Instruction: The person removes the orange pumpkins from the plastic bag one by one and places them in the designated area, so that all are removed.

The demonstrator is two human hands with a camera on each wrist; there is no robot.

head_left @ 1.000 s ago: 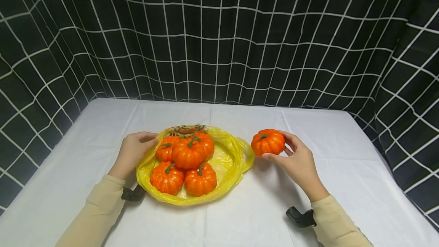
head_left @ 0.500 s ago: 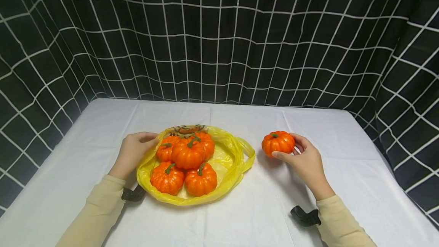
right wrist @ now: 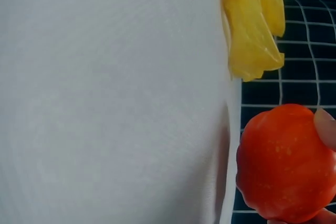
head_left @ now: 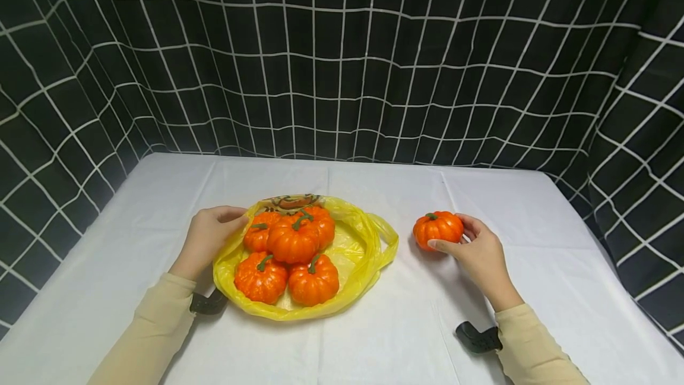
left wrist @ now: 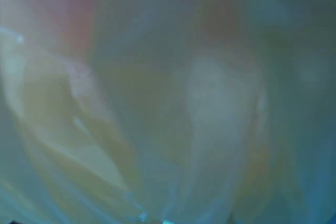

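Black gridded cloth (head_left: 342, 64) stands behind the white table (head_left: 374, 337), where I count 1 yellow bag (head_left: 366, 281); blurred plastic blocks my left wrist view. The left hand (head_left: 205, 236) pinches the bag's rim, the right hand (head_left: 483, 257) grips 1 held pumpkin (head_left: 437, 227) beside the bag, and 5 stacked pumpkins (head_left: 293, 239) sit inside. Only my head view shows their 6 green stems (head_left: 431, 215).

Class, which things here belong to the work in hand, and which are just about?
In the work:
right hand, gripping one orange pumpkin
yellow bag
five pumpkins inside it
left hand, at its rim

Just about:
white tablecloth
black gridded backdrop
black wrist attachments
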